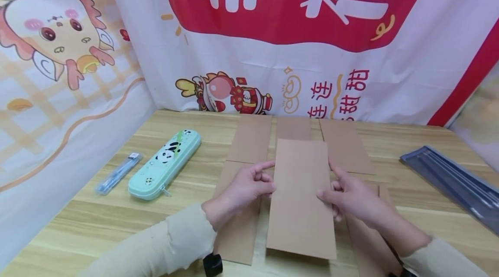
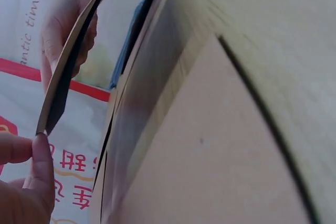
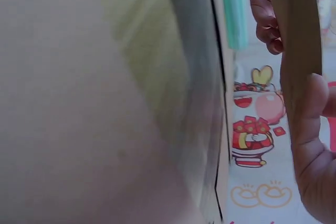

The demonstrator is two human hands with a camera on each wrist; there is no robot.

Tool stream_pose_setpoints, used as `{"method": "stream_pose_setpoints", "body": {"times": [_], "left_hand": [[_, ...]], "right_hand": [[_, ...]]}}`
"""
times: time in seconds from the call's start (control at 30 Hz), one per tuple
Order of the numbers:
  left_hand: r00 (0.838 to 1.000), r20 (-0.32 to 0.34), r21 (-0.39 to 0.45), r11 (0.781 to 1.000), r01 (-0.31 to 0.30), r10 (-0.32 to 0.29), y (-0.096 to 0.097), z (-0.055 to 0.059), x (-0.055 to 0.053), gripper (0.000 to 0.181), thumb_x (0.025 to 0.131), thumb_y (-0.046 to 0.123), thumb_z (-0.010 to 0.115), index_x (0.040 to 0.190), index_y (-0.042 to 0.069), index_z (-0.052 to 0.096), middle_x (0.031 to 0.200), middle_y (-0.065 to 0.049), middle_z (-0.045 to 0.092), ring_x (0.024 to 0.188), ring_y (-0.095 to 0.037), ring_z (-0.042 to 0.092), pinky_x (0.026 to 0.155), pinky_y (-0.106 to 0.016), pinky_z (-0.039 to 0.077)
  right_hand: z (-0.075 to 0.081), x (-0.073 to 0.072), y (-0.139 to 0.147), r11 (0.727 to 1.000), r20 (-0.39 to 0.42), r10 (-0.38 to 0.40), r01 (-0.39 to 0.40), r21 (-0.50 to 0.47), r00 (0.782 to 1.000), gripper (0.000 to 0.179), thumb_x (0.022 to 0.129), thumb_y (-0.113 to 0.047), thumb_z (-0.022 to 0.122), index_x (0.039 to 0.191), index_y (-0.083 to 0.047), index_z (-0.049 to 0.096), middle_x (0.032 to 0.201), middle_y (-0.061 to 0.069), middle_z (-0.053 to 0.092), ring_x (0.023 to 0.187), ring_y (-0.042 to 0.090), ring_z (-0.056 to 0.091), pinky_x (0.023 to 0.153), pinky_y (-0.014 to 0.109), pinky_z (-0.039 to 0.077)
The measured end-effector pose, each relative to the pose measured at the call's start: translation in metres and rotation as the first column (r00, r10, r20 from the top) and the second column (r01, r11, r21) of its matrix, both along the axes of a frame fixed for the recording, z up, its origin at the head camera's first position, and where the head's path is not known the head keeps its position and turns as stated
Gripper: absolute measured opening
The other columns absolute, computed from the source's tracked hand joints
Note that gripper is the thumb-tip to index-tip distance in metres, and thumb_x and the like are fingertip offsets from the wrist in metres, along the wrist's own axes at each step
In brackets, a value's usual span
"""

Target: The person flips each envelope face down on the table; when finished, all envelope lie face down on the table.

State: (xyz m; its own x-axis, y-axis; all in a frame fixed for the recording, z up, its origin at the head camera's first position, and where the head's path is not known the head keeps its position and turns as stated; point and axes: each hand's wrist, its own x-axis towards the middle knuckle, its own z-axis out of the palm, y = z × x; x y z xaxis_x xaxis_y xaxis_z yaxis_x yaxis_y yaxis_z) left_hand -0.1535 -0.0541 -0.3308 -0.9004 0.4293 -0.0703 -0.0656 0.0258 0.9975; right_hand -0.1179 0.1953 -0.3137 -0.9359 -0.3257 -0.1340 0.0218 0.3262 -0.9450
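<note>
A brown rectangular cardboard piece (image 1: 300, 199) is held up off the table between both hands, its lower end tilted toward me. My left hand (image 1: 247, 184) pinches its left edge between thumb and fingers, also visible in the left wrist view, where the held cardboard (image 2: 65, 64) appears edge-on. On the opposite edge, my right hand (image 1: 356, 199) grips with the thumb on the near face and the other fingers behind. Under and around it, more cardboard pieces lie flat: one at back left (image 1: 249, 138), one at back right (image 1: 347, 147), and one at front left (image 1: 235, 238).
A mint panda pencil case (image 1: 165, 164) and a clear packet of pens (image 1: 118, 174) lie left on the wooden table (image 1: 78, 229). A dark blue-grey case (image 1: 448, 181) with thin rods inside lies right. A printed cloth (image 1: 241, 60) hangs behind the table.
</note>
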Motion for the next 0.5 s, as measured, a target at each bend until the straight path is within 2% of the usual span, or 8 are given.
{"method": "stream_pose_setpoints", "body": {"times": [0.1, 0.23, 0.5], "left_hand": [[0.999, -0.003, -0.08, 0.996, 0.042, -0.042, -0.003, -0.001, 0.002, 0.062, 0.08, -0.008, 0.059, 0.138, -0.002, 0.038, 0.08, -0.005, 0.061, 0.066, -0.008, 0.057, 0.069, -0.023, 0.053], [0.997, -0.008, -0.156, 0.984, 0.079, -0.082, -0.004, -0.003, 0.005, 0.067, 0.076, -0.01, 0.059, 0.139, -0.003, 0.036, 0.078, -0.01, 0.061, 0.064, -0.009, 0.055, 0.063, -0.022, 0.05], [0.991, -0.011, -0.359, 0.925, 0.12, -0.133, -0.003, -0.011, 0.011, 0.071, 0.071, -0.011, 0.066, 0.135, -0.012, 0.036, 0.068, -0.002, 0.058, 0.06, -0.009, 0.054, 0.059, -0.02, 0.048]], "right_hand": [[-0.003, 0.001, 0.0, 0.998, 0.058, 0.047, -0.049, 0.03, 0.997, 0.102, 0.085, -0.018, 0.066, 0.145, -0.006, -0.016, 0.061, 0.002, 0.047, 0.048, 0.017, 0.055, 0.047, 0.035, 0.053], [-0.011, -0.001, -0.002, 0.994, 0.109, 0.094, -0.099, 0.044, 0.99, 0.104, 0.086, -0.016, 0.065, 0.142, -0.001, -0.021, 0.063, 0.004, 0.051, 0.048, 0.016, 0.056, 0.047, 0.034, 0.054], [-0.025, 0.002, -0.008, 0.991, 0.223, 0.064, -0.089, 0.105, 0.973, 0.106, 0.082, -0.012, 0.067, 0.142, 0.002, -0.018, 0.069, 0.008, 0.053, 0.047, 0.015, 0.054, 0.048, 0.033, 0.054]]}}
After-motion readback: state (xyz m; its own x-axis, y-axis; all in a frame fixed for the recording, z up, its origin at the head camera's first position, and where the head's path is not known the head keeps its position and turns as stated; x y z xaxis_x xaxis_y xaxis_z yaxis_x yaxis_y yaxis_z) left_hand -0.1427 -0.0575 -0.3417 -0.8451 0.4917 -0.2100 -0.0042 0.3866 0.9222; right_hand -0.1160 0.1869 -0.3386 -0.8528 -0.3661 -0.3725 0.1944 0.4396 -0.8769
